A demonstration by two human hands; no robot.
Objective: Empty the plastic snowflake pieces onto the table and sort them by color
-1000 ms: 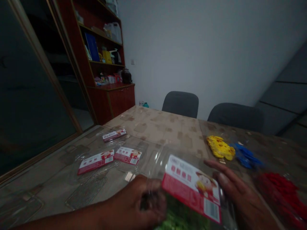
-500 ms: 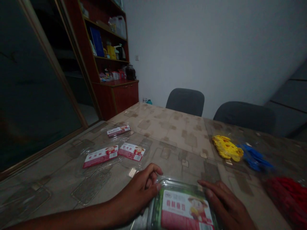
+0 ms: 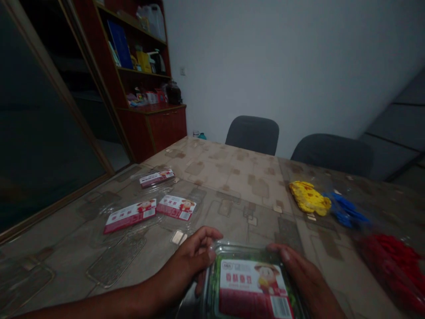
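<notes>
A clear plastic box (image 3: 254, 285) with green contents and a white-and-red label with a cartoon figure and barcode is at the bottom centre, close to me. My left hand (image 3: 199, 254) grips its left edge, thumb on the rim and fingers curled around the side. On the opposite side my right hand (image 3: 303, 277) holds the right edge; its lower fingers are hidden. To the left lie clear packages with similar labels: one labelled package (image 3: 131, 215), another labelled package (image 3: 176, 207) beside it, and a third labelled package (image 3: 156, 178) farther back.
At right on the patterned table (image 3: 229, 221) are yellow pieces (image 3: 309, 198), blue pieces (image 3: 347, 212) and red pieces (image 3: 395, 266) in clear bags. Two grey chairs, one grey chair (image 3: 253, 135) and another grey chair (image 3: 334, 153), stand behind. A red cabinet (image 3: 168, 128) stands back left.
The view has shifted slightly, moving the background up and left. My right hand has closed in along the box's right side, and the box stays between both hands.
</notes>
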